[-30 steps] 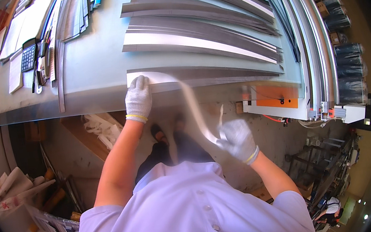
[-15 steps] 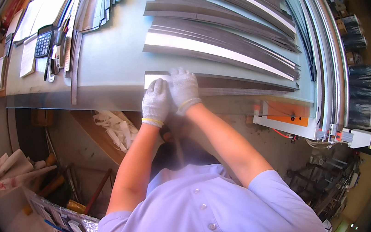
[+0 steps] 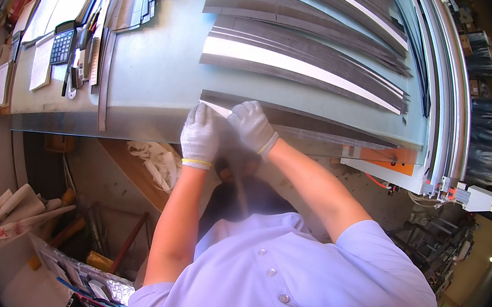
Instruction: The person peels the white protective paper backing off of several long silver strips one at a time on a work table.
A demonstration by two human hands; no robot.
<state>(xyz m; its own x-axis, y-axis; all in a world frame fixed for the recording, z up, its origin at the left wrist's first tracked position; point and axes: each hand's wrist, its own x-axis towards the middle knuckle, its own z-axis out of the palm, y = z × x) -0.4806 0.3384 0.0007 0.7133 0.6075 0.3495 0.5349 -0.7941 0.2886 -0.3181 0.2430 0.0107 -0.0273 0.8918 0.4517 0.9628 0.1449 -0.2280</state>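
Both my hands wear pale knit gloves at the near edge of the glass-topped table (image 3: pixel 143 68). My left hand (image 3: pixel 198 137) has its fingers together at the left end of a thin white strip (image 3: pixel 216 108). Just right of it, my right hand (image 3: pixel 253 128) is curled closed over the same strip. That strip lies along a dark grey strip (image 3: pixel 309 120), which runs off to the right under my right hand. My fingers hide part of both strips. Beyond them, a fan of dark strips with a broad white band (image 3: pixel 283 60) lies on the glass.
At the far left are a calculator (image 3: pixel 63 47), papers, pens and a narrow dark bar (image 3: pixel 104 85). More dark strips (image 3: pixel 302 11) lie farther back. Long metal rails (image 3: pixel 444 68) border the right side. Below the table sits a box of crumpled white scraps (image 3: pixel 158 167).
My right hand has moved right, away from my left, and its fingers have curled. The white strip now shows narrower between my hands. The whole view has shifted slightly.
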